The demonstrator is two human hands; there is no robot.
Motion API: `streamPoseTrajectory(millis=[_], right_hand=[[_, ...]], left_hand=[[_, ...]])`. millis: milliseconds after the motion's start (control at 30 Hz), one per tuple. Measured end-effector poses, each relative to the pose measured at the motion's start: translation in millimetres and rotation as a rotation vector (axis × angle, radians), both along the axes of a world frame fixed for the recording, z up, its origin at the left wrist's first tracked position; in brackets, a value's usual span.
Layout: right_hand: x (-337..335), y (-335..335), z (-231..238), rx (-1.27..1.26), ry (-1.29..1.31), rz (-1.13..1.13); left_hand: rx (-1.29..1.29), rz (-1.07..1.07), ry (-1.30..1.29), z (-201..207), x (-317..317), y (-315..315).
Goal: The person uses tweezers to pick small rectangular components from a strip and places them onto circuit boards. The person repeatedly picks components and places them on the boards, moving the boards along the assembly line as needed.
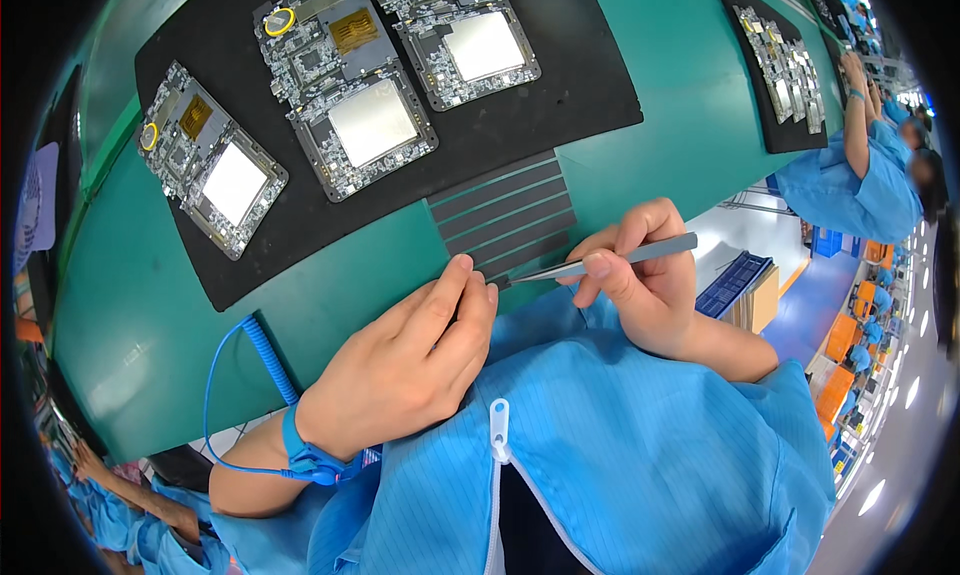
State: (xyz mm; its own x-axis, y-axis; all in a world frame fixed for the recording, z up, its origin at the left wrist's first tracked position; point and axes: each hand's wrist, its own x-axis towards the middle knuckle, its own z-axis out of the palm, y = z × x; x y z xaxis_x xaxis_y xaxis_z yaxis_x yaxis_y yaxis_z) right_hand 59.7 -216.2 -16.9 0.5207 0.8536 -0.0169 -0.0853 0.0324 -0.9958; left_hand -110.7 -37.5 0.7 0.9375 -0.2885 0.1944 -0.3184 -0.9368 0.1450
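Observation:
My right hand (650, 290) grips a pair of grey metal tweezers (640, 253), their points aimed left toward my left fingertips. A small dark piece (503, 282) shows at the tips, too small to make out clearly. My left hand (400, 365) has its fingers curled together beside the tweezer points; whatever they pinch, if anything, is hidden. Just beyond both hands, several dark grey strips (500, 207) lie in a row with thin green gaps between them. A blue wrist strap (310, 455) with a coiled cord (270, 360) circles my left wrist.
Three circuit boards with silver plates, one left (180, 165), one middle (300, 85), one right (435, 65), rest on a black mat (570, 95) over the green table (660, 45). Farther right are more boards (780, 65), a blue crate (735, 283) and a co-worker's arm (856, 125).

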Motion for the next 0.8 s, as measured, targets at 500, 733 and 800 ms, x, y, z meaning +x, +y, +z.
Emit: streamPoseTrajectory(millis=[500, 733, 800], right_hand=[[3.3, 5.3, 3.0, 0.010, -0.056, 0.030], [5.4, 14.9, 7.2, 0.070, 0.037, 0.018], [7.8, 19.1, 16.0, 0.057, 0.184, -0.065]], left_hand=[[0.059, -0.078, -0.020, 1.9, 2.2, 7.7], [0.054, -0.094, -0.038, -3.8, 1.1, 10.6], [0.033, -0.101, -0.029, -5.0, 0.4, 12.6]])
